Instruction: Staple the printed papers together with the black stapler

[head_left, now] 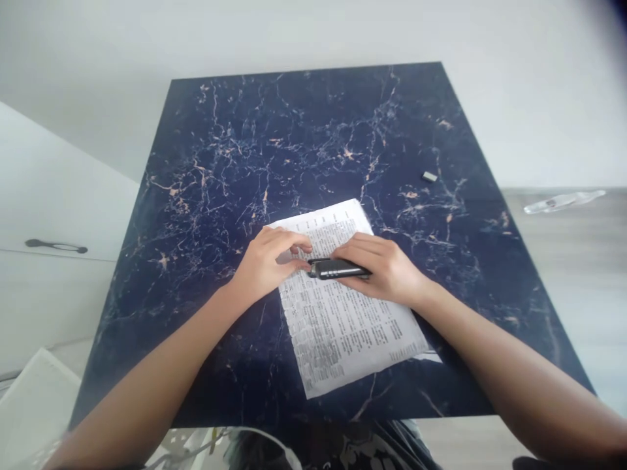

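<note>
A black stapler (pixel 343 269) lies sideways over the printed paper sheets (pixel 362 326), its front end pointing left. My right hand (pixel 385 264) is wrapped round the stapler's rear part. At the front end, my left hand (pixel 269 258) has its thumb and index finger curved with a gap between them. The left thumb tip is at the stapler's nose; whether it presses on it I cannot tell. Under both hands, the sheets are tilted on the table, with dense text facing up. My palms and part of the stapler's rear are hidden.
The dark blue marbled table (pixel 294 137) has a small pale block, perhaps a staple strip (pixel 430 176), at the right. A clear plastic item (pixel 563 201) lies beyond the right edge. A white cabinet with a dark handle (pixel 56 246) stands at the left.
</note>
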Available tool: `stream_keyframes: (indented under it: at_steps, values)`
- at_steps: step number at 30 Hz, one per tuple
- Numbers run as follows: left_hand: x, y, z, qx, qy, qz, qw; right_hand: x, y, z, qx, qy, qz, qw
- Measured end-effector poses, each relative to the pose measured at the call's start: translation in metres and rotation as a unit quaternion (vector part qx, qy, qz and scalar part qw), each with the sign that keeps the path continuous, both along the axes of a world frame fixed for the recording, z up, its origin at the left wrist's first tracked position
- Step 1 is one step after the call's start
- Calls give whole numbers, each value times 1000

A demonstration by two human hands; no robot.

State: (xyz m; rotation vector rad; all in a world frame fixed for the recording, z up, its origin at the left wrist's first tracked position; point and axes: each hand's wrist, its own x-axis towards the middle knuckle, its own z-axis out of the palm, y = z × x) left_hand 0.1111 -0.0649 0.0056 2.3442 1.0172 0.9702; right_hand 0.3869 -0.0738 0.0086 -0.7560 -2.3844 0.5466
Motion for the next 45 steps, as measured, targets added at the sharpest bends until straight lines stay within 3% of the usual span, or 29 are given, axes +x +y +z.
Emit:
stream_keyframes:
  at_steps: [4, 9, 13, 16, 18, 22, 30, 39, 45]
  values:
    - [9, -8, 2, 33, 0, 12, 999, -9, -4, 2, 24, 7, -1, 1000]
    - [7, -3, -5, 23, 20, 59, 998, -7, -7, 3, 35, 10, -58, 998]
    - [5, 2, -14, 27, 151, 126, 980, 20, 4, 2, 48, 24, -229, 972]
    - [4, -1, -13, 22, 226, 114, 967, 48, 20, 3, 71, 32, -362, 929]
    - [2, -4, -9, 19, 236, 98, 967, 65, 30, 5, 73, 22, -396, 915]
    - [-3, -7, -3, 24, 234, 66, 970, 79, 36, 6, 67, -11, -352, 934]
    - [3, -13, -6, 72, 200, -79, 974, 61, 27, 10, 39, -47, -229, 972]
    - [6, -13, -8, 51, 215, -97, 970, 54, 22, 16, 31, -29, -197, 979]
    - [8, -13, -9, 64, 233, -95, 966, 43, 21, 17, 17, -33, -230, 973]
